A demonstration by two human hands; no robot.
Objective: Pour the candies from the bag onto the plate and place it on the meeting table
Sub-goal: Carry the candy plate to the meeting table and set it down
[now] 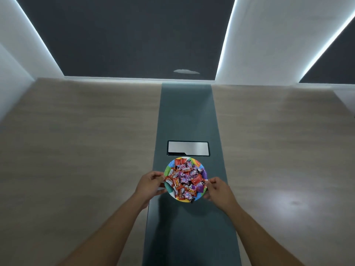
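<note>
A round plate with a rainbow-coloured rim (204, 169) sits low over the dark green centre strip of the meeting table (86, 141). It is heaped with several wrapped candies (185, 178) in red, orange and purple. My left hand (150, 184) pinches the plate's left rim. My right hand (218, 190) pinches its right rim. Whether the plate touches the table I cannot tell. No bag is in view.
A silver cable-box lid (187, 148) is set into the green strip (187, 112) just beyond the plate. Pale wood tabletop spreads to both sides. The table's far edge meets a dark wall panel with lit white strips.
</note>
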